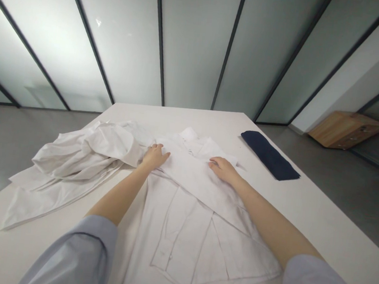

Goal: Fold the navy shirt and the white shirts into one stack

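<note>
A white button-up shirt (197, 232) lies on the table in front of me, its collar (190, 135) at the far end. One sleeve (199, 183) runs diagonally across its body. My left hand (156, 157) rests at the left shoulder edge of the shirt, thumb apart from the fingers. Over the right shoulder area lies my right hand (224, 168), fingers stretched toward the collar and touching the cloth. Both hands look open, though some fingertips are hard to see against the fabric.
A rumpled heap of white cloth (87, 154) lies left of the shirt, partly along the table's left edge. A dark navy folded cloth (268, 155) lies at the right on the white table (321, 235). A wooden cabinet (346, 130) stands beyond, near frosted glass panels (195, 44).
</note>
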Action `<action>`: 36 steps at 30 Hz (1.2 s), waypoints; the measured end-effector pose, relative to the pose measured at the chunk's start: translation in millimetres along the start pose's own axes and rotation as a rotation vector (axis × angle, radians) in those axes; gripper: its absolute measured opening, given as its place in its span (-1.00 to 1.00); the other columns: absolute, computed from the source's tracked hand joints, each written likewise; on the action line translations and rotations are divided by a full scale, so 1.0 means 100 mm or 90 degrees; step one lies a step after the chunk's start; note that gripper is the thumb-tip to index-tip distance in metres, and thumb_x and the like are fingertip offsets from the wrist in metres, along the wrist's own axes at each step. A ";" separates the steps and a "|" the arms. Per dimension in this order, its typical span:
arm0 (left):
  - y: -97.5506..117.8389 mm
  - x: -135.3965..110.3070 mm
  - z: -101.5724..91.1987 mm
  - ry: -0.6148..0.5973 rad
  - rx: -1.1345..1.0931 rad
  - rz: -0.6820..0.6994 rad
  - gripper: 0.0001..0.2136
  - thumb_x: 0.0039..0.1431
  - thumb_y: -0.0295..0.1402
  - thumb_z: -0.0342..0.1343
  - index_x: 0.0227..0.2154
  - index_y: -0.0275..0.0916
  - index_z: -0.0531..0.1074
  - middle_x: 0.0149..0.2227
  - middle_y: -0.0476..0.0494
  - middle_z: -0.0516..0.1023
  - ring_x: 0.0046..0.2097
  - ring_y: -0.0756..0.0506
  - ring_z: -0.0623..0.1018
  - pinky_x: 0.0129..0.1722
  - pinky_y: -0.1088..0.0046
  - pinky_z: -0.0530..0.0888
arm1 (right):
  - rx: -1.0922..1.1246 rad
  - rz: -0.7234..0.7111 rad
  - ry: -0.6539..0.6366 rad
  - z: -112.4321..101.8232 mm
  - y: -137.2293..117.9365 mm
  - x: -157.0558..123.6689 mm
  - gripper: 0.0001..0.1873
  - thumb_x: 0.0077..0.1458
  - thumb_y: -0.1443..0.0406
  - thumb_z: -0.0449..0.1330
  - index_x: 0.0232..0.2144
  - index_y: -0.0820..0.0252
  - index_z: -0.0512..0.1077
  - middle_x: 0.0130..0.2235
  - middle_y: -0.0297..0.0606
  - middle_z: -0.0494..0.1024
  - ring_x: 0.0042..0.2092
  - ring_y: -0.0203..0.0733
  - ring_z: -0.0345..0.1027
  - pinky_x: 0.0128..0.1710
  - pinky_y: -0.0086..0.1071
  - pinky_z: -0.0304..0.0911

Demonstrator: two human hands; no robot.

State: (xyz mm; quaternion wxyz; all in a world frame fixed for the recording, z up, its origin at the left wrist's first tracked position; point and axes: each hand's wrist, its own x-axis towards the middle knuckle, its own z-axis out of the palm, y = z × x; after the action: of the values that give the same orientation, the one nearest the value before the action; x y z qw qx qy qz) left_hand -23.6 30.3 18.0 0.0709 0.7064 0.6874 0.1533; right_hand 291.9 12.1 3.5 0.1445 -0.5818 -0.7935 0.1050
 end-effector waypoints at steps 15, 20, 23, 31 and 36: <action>0.18 -0.15 0.09 -0.021 0.101 0.081 -0.66 0.26 -0.27 -0.08 0.02 -0.30 0.35 0.06 -0.40 0.42 0.12 -0.31 0.39 0.08 0.13 0.32 | -0.185 0.022 0.022 -0.19 0.06 0.22 -0.57 0.25 0.21 -0.03 0.11 0.16 0.38 0.13 -0.07 0.41 0.12 0.01 0.29 0.10 -0.19 0.18; 0.15 -0.17 0.25 -0.073 0.114 0.096 -0.45 0.27 -0.04 -0.11 0.19 -0.29 0.21 0.31 -0.43 0.12 0.33 -0.35 0.12 0.21 0.04 0.16 | -0.157 0.078 -0.072 -0.05 0.35 0.36 -0.45 0.27 0.10 -0.06 0.23 0.16 0.23 0.31 -0.09 0.15 0.29 0.08 0.05 0.22 -0.05 0.03; 0.11 -0.15 0.28 -0.052 0.120 0.110 -0.44 0.27 -0.06 -0.11 0.23 -0.29 0.17 0.33 -0.41 0.07 0.35 -0.34 0.07 0.25 0.03 0.09 | -0.168 0.150 -0.059 0.03 0.36 0.42 -0.40 0.29 0.06 -0.12 0.27 0.20 0.17 0.34 -0.03 0.05 0.31 0.20 -0.03 0.22 0.12 -0.05; 0.07 -0.09 0.27 -0.073 0.116 0.259 -0.55 0.33 -0.20 -0.18 0.21 -0.18 0.23 0.31 -0.21 0.17 0.32 -0.16 0.18 0.26 0.24 0.14 | -0.185 0.219 0.014 0.13 0.17 0.63 -0.41 0.31 0.13 -0.19 0.25 0.30 0.19 0.31 0.04 0.11 0.31 0.18 -0.06 0.24 0.10 -0.12; -0.05 0.09 0.20 -0.076 0.162 0.242 -0.58 0.33 -0.15 -0.15 0.17 -0.16 0.28 0.28 -0.22 0.22 0.28 -0.18 0.24 0.22 0.23 0.19 | -0.227 0.128 0.039 0.10 0.09 0.59 -0.54 0.27 0.19 -0.06 0.13 0.24 0.34 0.27 -0.03 0.21 0.28 0.09 0.01 0.23 -0.02 -0.06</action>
State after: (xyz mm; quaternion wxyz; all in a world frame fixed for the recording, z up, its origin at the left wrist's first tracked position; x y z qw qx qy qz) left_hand -22.0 42.0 -0.8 -0.0080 0.8344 0.5500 0.0339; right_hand 280.2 70.7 -2.4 0.0523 -0.6775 -0.7326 -0.0406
